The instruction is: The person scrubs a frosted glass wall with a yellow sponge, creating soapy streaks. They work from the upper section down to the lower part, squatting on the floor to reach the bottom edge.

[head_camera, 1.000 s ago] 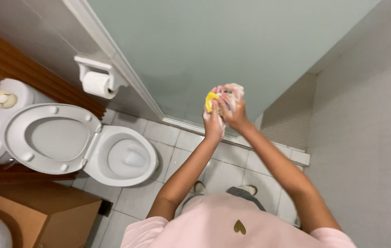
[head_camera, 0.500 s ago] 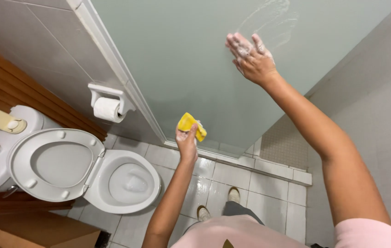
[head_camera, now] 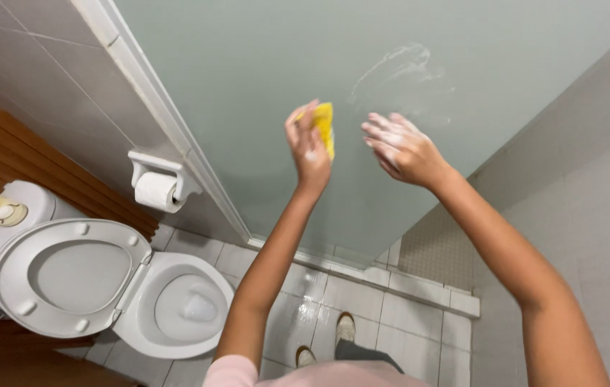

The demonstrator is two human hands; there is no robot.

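Note:
My left hand point(head_camera: 308, 147) holds a yellow sponge point(head_camera: 325, 125) raised against the frosted glass panel point(head_camera: 262, 79). My right hand point(head_camera: 401, 149) is beside it, fingers spread and coated in white foam, holding nothing. A smear of soap foam point(head_camera: 401, 72) marks the glass just above my right hand. Both arms reach up in front of the glass.
A white toilet point(head_camera: 154, 304) with its seat lid point(head_camera: 61, 276) up stands at lower left. A toilet paper roll point(head_camera: 156, 190) hangs on a wall holder. Wet white floor tiles point(head_camera: 362, 301) lie below, with my feet point(head_camera: 326, 344) on them. A grey wall point(head_camera: 584, 201) is at right.
My left hand lifted the sponge from low near the floor up to the glass. My right hand came down from the foam smear to beside the sponge.

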